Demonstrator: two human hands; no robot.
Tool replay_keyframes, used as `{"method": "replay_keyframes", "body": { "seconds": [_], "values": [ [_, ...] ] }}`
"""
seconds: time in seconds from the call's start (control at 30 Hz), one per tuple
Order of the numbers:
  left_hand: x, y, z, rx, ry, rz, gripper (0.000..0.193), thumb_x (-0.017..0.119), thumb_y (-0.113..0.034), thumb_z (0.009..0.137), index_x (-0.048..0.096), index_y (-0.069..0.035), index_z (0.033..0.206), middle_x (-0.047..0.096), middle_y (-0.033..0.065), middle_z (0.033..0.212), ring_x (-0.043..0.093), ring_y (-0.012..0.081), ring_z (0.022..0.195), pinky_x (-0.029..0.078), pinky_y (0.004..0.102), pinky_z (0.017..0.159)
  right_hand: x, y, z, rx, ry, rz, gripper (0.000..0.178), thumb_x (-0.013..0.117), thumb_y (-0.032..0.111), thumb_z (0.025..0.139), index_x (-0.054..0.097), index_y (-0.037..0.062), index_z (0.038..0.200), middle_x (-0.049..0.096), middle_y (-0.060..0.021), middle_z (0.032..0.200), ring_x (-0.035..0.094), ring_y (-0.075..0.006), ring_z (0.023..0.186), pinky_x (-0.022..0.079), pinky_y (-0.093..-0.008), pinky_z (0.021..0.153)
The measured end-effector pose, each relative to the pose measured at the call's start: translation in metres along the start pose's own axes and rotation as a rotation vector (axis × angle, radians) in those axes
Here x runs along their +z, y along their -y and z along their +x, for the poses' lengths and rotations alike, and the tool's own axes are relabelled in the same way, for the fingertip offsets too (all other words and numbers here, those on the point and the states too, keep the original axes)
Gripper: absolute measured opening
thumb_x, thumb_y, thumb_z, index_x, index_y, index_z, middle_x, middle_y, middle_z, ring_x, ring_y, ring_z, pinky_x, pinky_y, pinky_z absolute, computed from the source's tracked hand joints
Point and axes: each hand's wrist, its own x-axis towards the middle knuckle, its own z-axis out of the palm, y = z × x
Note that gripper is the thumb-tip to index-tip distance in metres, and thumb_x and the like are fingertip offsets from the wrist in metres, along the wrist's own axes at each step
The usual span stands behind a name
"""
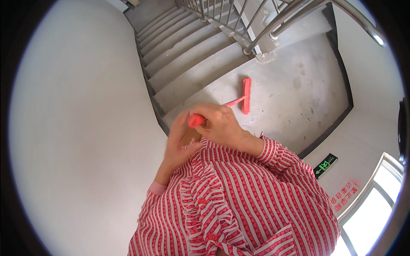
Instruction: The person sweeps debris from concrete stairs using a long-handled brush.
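Note:
My right hand (223, 124) is wrapped round the top of a red broom's handle (197, 120), whose rounded end sticks out toward me. Beyond my knuckles the handle runs down to the broom head (246, 96), a narrow red bar with bristles along its right side. It is on the grey landing, close to the edge of the stairs. My left hand (176, 145) is beside the handle's end, its thumb and fingers apart and slightly blurred. Nothing shows in its grasp, and whether its fingertips touch the right hand or handle is unclear.
Concrete stairs (188, 59) lead away at the upper left, along a white wall (81, 128). A metal railing (273, 25) borders them on the right. Dark skirting edges the landing (299, 94). A green exit sign (325, 165) and a bright window (369, 217) are at the lower right.

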Motion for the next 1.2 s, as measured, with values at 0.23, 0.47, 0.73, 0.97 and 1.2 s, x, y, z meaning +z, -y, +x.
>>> {"method": "replay_keyframes", "body": {
  "seconds": [0.23,0.47,0.73,0.97,1.2],
  "values": [
    [0.038,-0.029,0.057,0.127,0.279,-0.139,0.051,0.081,-0.012,0.088,0.061,-0.004,0.135,0.06,0.0123,0.141,0.054,0.0271,0.135,0.04,0.0394,0.115,0.013,-0.217,-0.042,0.248,0.025,0.011,0.016,0.078,0.012,0.078,0.068,0.0039,0.088,0.071,-0.0171,0.086,0.07,-0.0369,0.082,0.054,-0.0434,0.073],
    [0.036,-0.02,0.079,0.147,0.3,-0.029,0.016,0.076,-0.008,0.093,0.065,-0.003,0.084,0.061,0.0056,0.08,0.059,0.0162,0.079,0.05,0.0327,0.088,0.115,-0.326,-0.057,0.244,-0.006,0.11,0.017,0.078,0.007,0.074,0.065,0.0015,0.083,0.067,-0.0193,0.082,0.066,-0.0377,0.077,0.051,-0.0433,0.07],
    [-0.033,-0.072,0.05,0.119,0.094,0.116,0.025,0.071,-0.005,0.096,0.065,-0.004,0.12,0.066,0.0092,0.116,0.062,0.0199,0.111,0.049,0.0344,0.098,0.16,-0.269,0.046,0.244,0.011,0.294,0.017,0.075,0.009,0.076,0.066,0.0021,0.089,0.071,-0.0171,0.084,0.067,-0.0333,0.078,0.054,-0.0403,0.073],
    [-0.121,0.114,-0.211,-0.652,-0.38,-0.058,0.055,0.064,-0.032,0.105,0.054,-0.002,0.15,0.061,0.0147,0.146,0.054,0.0245,0.138,0.041,0.0385,0.116,0.091,-0.25,0.031,0.163,0.041,0.217,0.014,0.072,0.014,0.099,0.072,-0.0002,0.101,0.071,-0.0061,0.095,0.063,-0.0123,0.088,0.052,-0.0286,0.077],
    [-0.032,0.099,-0.272,-0.975,-0.552,-0.431,0.053,0.063,-0.039,0.106,0.06,0.003,0.139,0.069,0.0152,0.13,0.064,0.0203,0.12,0.051,0.0364,0.104,-0.024,-0.207,-0.031,0.42,-0.064,0.363,0.023,0.068,0.019,0.103,0.073,-0.0029,0.107,0.071,-0.012,0.117,0.068,-0.0189,0.106,0.06,-0.0372,0.098]
  ]
}}
